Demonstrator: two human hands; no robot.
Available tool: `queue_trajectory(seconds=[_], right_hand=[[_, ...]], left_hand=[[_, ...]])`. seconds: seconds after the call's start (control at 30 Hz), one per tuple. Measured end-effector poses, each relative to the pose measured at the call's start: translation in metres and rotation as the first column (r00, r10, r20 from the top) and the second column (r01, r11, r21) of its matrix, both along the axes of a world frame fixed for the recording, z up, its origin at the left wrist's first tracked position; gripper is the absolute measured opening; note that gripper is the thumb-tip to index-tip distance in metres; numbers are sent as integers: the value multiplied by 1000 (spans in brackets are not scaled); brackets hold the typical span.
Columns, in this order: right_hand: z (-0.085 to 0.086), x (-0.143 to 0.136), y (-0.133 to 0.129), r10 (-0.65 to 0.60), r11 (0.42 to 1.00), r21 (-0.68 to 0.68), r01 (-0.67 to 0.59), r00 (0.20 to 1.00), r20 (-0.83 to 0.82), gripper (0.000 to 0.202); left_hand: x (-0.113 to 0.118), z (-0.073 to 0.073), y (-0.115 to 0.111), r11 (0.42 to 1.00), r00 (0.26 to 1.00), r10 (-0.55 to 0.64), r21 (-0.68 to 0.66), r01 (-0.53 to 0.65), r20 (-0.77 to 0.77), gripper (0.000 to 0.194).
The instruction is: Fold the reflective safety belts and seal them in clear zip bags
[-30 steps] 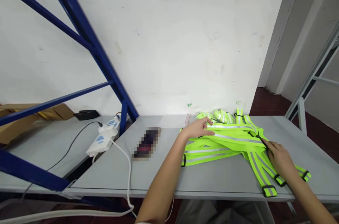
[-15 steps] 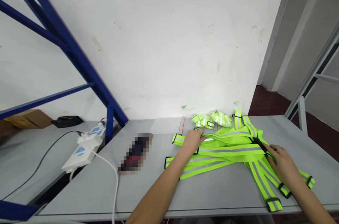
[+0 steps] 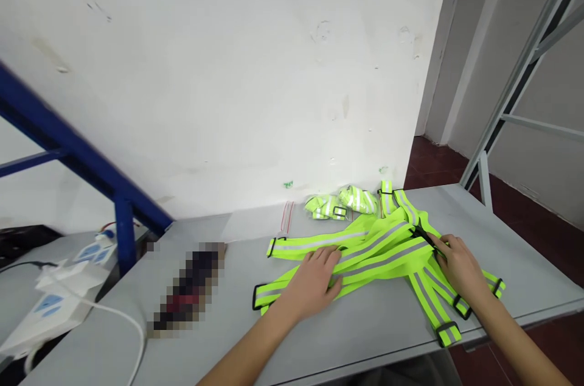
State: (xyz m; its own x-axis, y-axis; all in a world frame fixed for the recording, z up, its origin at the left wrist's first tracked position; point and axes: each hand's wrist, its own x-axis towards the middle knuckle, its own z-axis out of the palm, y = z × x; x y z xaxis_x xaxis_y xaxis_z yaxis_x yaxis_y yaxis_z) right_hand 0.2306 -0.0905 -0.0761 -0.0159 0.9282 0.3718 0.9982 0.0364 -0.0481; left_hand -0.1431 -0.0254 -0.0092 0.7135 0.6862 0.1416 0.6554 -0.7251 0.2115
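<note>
Shifted nearer, left hand (image 3: 312, 282) curls over straps (image 3: 387, 260), right hand (image 3: 460, 265) touches black joint (image 3: 420, 230); grips unclear. Straightening, seemingly underway, calls for anchoring.

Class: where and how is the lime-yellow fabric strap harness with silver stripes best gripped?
I'd pinch the lime-yellow fabric strap harness at the black piece where its straps meet, coming from the right, beside the right hand. Flat, limp straps fan out from there, so a grip at one end would likely leave the rest trailing.
</note>
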Motion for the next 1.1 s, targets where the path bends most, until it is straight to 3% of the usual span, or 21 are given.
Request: queue_trajectory(seconds=[0.13, 0.37, 0.53, 0.67, 0.73, 0.83, 0.87, 0.97, 1.03, 1.1], right_hand=[[5, -2, -2, -19, 1000, 0, 19, 1000, 24, 46], [12, 4, -8, -131, 991, 30, 128, 981, 145, 44], [27, 15, -18, -152, 988, 57, 142, 965, 215, 53], [45, 20, -41, -118, 992, 50, 112, 983, 143, 64], [53, 17, -58, -77, 997, -14, 78, 996, 38, 60], [68, 4, -83, 22, 989, -143, -45, 987, -160, 37], [75, -1, -89, 53, 981, -173, -93, 974, -222, 31], [98, -13, -101, 130, 952, -209, -225, 911, -390, 22], [112, -20, -102, 168, 927, -217, -305, 857, -487, 23], [122, -25, -101, 181, 906, -220, -361, 802, -570, 29]], left_hand=[[-11, -6, 6, 997, 999, 37, -72, -36, 8, 69], [-13, 1, 14, 992, 997, 49, -116, -56, -64, 68], [-19, 28, 25, 974, 974, 186, 152, -166, -128, 71], [-44, 44, 31, 918, 937, 305, 315, -241, -173, 76], [-59, 41, 29, 928, 901, 339, 254, -273, -271, 80], [-65, 39, 18, 940, 870, 309, -13, -340, -384, 86], [-59, 42, 14, 948, 905, 238, -117, -295, -351, 88], [-14, 56, 1, 954, 998, -50, -299, 37, -38, 84], [32, 60, -2, 913, 972, -173, -345, 218, 156, 73], [81, 55, 4, 879, 947, -184, -386, 278, 263, 59]])
